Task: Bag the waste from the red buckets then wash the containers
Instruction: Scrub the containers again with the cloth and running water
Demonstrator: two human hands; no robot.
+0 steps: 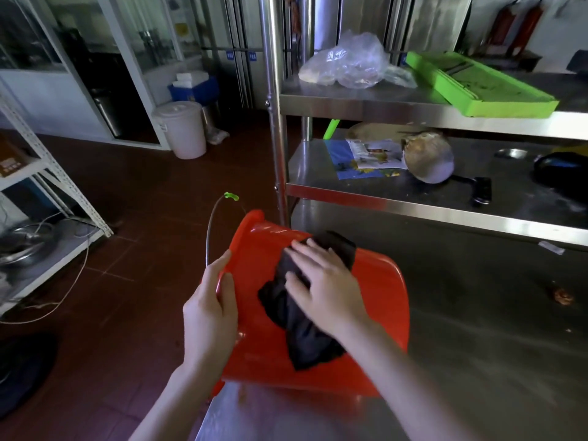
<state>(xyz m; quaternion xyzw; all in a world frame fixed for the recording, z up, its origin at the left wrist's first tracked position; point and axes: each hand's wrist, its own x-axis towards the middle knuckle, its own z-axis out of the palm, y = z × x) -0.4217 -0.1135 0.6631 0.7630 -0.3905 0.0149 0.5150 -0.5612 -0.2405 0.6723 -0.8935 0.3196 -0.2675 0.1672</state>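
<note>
lying sideways, red bucket (378,300) has left grip (210,316) clamped on its rim, right grip (324,288) spread flat on blk cloth (305,342).

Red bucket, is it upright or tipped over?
Tipped sideways: red bucket lies wall-up under the dark cloth, left hand gripping its rim.

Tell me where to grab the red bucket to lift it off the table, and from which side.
Take the green grip of the wire handle, coming from the left. The red bucket lies on its side on the steel table, mouth leftward, and the handle stands free beyond the rim. The left hand holds that rim; the right hand presses a dark cloth on the wall.
</note>
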